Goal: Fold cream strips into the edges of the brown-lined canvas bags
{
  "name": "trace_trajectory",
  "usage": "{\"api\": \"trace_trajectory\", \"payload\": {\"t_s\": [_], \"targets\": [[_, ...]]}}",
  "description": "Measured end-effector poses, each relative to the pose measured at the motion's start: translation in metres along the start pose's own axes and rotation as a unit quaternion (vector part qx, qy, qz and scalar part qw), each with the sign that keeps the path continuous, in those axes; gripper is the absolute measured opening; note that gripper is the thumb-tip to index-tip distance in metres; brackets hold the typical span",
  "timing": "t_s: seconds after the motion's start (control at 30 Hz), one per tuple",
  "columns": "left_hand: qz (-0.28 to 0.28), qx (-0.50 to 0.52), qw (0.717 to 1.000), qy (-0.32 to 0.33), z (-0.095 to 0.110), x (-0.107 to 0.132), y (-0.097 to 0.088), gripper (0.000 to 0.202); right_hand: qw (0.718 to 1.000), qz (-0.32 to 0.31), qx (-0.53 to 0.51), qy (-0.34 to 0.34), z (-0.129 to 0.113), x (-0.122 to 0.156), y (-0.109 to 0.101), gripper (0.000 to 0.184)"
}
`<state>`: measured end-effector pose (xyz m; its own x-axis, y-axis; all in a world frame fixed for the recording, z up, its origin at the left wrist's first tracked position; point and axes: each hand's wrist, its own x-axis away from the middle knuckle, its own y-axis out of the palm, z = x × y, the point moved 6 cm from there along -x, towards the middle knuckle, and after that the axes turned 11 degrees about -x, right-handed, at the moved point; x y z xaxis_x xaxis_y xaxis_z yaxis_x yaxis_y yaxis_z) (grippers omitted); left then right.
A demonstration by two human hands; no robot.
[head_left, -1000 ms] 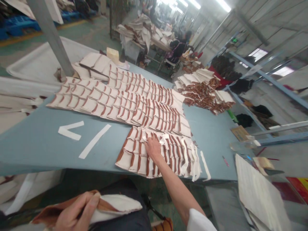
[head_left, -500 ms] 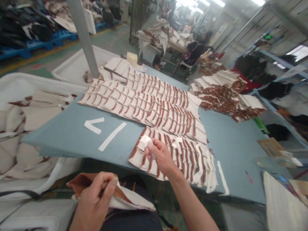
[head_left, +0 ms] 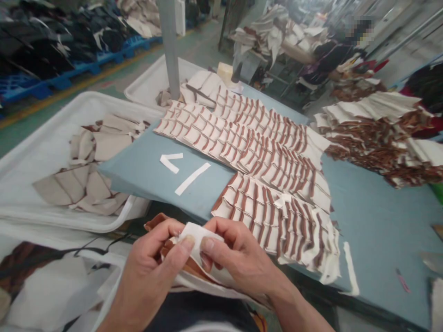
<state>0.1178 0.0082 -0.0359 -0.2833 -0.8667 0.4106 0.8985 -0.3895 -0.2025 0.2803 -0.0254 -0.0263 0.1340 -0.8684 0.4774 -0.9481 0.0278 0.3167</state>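
Observation:
Over my lap, my left hand pinches the edge of a white and brown fabric piece. My left thumb also presses one end of a small white strip against that edge. The other side of the strip is gripped between the thumb and fingers of my right hand. Both hands are closed and close together. Beyond them, overlapping rows of white and brown fabric pieces lie on the blue table. Several loose white strips lie there too.
White bins holding fabric pieces stand at the left. A grey post rises beyond the table's far left corner. A tall fabric stack is at the right, near a small pink-handled tool. A person sits farther back.
My right hand has come back from the near fabric row to my left hand, bringing the white strip to the fabric's edge. The view has swung left.

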Motion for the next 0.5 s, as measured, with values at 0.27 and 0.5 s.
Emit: {"api": "trace_trajectory", "payload": {"t_s": [0.27,0.5], "targets": [[0.005,0.019,1.0,-0.002,-0.005,0.008,-0.011,0.037,0.98,0.046,0.13,-0.142,-0.02,-0.002,0.01,0.026],[0.031,0.081,0.996,0.015,-0.02,0.002,-0.023,0.048,0.985,0.043,-0.018,-0.168,-0.003,-0.014,0.027,0.045]]}}
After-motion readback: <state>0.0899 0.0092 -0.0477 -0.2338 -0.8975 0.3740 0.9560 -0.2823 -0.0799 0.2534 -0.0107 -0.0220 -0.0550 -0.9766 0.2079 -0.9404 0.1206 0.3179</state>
